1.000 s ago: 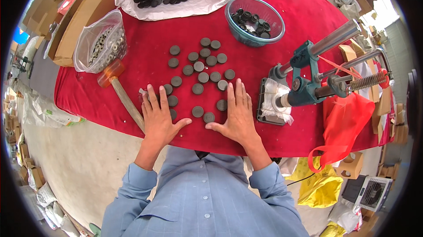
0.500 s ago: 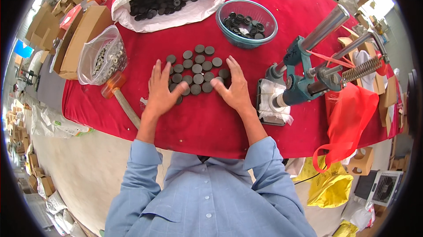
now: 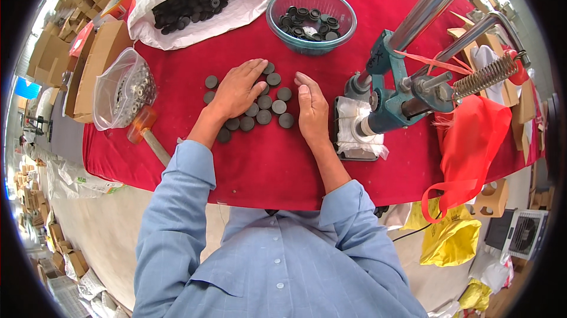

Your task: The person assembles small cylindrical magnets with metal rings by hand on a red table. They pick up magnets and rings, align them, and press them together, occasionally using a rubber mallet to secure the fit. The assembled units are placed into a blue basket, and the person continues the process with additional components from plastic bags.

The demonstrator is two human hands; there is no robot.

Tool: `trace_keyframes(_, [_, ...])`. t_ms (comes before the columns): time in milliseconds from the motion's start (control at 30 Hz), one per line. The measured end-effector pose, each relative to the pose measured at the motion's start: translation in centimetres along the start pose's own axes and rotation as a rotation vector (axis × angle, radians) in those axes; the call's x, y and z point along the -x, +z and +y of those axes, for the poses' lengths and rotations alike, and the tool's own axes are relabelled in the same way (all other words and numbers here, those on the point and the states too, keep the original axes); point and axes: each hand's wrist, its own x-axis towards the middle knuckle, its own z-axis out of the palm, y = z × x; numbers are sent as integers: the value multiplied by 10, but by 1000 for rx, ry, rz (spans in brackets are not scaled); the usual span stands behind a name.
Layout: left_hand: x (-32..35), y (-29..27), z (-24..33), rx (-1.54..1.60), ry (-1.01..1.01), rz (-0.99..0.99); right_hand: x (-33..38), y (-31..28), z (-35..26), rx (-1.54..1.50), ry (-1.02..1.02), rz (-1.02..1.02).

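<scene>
Several small dark round discs [image 3: 264, 116] lie loosely grouped on the red cloth between my hands. My left hand [image 3: 239, 90] lies over the left and upper part of the group with its fingers stretched out, hiding some of the discs. On the other side, my right hand [image 3: 313, 111] stands on its edge beside the discs, palm turned toward them and fingers extended. Neither hand grips anything. The teal hand press [image 3: 387, 96], with a white-wrapped base, stands just right of my right hand.
A white sack [image 3: 207, 33] of black caps and a clear bowl [image 3: 319, 46] of black rings stand at the back. Left are a plastic bag [image 3: 109, 99] of metal parts, a mallet [image 3: 155, 145] and a cardboard box [image 3: 100, 73]. A red bag [image 3: 469, 147] hangs at right.
My left hand has moved forward and right, over the discs. The right hand has turned onto its edge, and some discs have shifted. The view has also shifted slightly.
</scene>
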Motion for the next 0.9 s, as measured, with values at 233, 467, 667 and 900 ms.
trace_keyframes(233, [26, -12, 47, -126, 66, 123, 5, 2, 0, -120, 85, 41])
trace_keyframes(467, [85, 14, 106, -150, -15, 71, 5, 0, -8, -206, 153, 43])
trace_keyframes(667, [94, 29, 114, -185, -97, 137, 5, -3, -10, -232, 209, 48])
trace_keyframes(900, [96, 36, 116, -129, -38, 192, 3, -4, -12, -237, 242, 29])
